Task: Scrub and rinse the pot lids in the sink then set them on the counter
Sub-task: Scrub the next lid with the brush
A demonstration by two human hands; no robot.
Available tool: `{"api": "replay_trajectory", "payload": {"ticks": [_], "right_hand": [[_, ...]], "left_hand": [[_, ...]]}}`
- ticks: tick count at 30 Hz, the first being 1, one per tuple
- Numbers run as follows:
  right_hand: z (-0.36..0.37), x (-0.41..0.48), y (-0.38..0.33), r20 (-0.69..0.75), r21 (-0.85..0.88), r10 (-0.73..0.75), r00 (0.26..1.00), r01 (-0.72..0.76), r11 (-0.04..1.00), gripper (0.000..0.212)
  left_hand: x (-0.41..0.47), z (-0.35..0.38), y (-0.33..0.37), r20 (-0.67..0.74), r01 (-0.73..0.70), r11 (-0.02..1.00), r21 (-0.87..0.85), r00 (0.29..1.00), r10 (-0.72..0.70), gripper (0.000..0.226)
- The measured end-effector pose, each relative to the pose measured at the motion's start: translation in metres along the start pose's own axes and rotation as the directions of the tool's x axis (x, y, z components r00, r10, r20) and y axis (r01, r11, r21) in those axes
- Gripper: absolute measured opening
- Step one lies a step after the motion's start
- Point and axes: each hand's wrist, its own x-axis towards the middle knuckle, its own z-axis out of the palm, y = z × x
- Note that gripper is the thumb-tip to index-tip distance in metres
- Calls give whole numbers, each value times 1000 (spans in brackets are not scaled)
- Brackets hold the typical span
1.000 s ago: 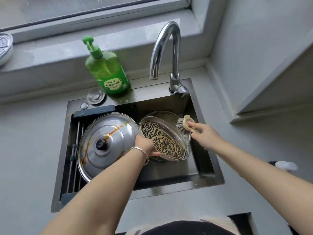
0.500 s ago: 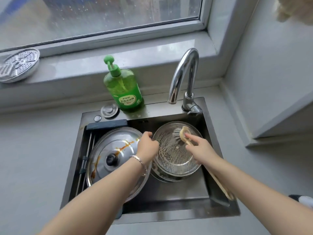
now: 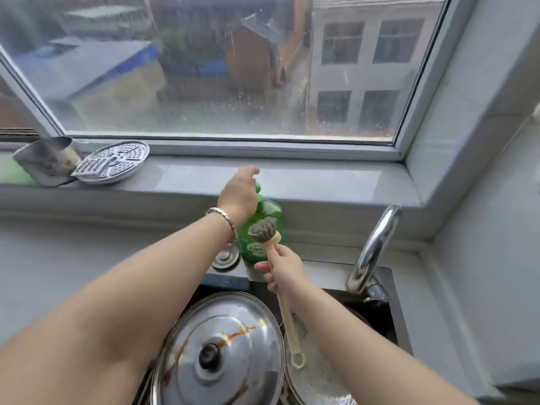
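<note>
Head view: your left hand (image 3: 238, 194) rests loose-fingered on the soap (image 3: 273, 213) pump, right hand (image 3: 285, 270) grips the brush (image 3: 264, 231); below both, the stained lid (image 3: 233, 325) looks slick, so lift by its knob (image 3: 209, 356).

Steel lid (image 3: 222, 340) in sink (image 3: 321, 271) L, glass lid (image 3: 318, 384) R of it, soap bottle (image 3: 270, 213) on ledge behind w/ brush (image 3: 264, 231) in front, faucet (image 3: 377, 244) back R, steamer plate (image 3: 111, 162) & cup (image 3: 43, 160) on windowsill (image 3: 306, 182) far L.
</note>
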Motion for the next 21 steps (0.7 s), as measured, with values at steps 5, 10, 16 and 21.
{"api": "replay_trajectory", "payload": {"ticks": [5, 10, 16, 21], "right_hand": [[15, 23, -13, 12, 73, 88, 996, -89, 993, 17], [23, 35, -23, 17, 92, 125, 992, -126, 988, 20], [25, 38, -23, 26, 152, 134, 991, -136, 979, 21], [21, 30, -20, 2, 150, 124, 992, -123, 981, 21]], "left_hand": [[35, -3, -16, 363, -44, 987, 154, 932, -15, 34], [36, 5, -28, 389, -125, 974, 190, 920, 42, 35], [40, 8, -30, 416, -139, 975, 175, 908, 55, 35], [39, 13, -32, 423, -156, 959, 235, 905, 44, 35]]}}
